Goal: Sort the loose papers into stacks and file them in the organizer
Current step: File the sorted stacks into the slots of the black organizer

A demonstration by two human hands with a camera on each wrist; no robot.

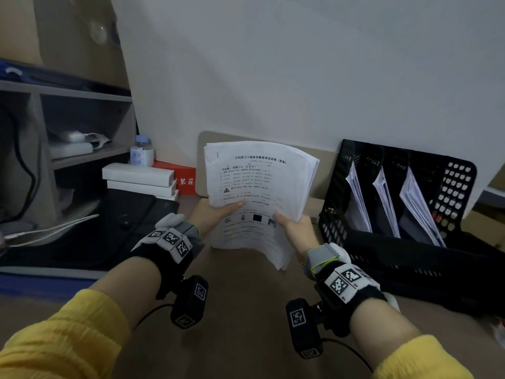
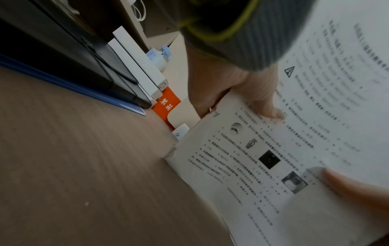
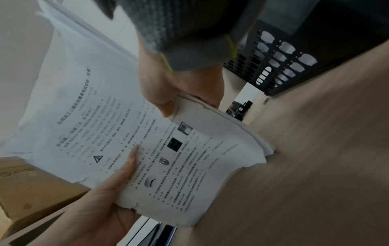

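Both hands pinched the exam-paper stack [image 1: 259, 192], thumbs in front, fingers behind. Best tap its bottom edge square on the table [image 1: 246, 310] beneath the fingers before filing.

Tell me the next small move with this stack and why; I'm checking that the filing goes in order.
Probably carry the paper stack right, toward the black organizer. Both the left hand and the right hand already grip its lower sides, its bottom edge on the desk. The organizer's slots already hold papers, so this stack seems ready to join them.

"装箱" on orange box [image 2: 166, 103]
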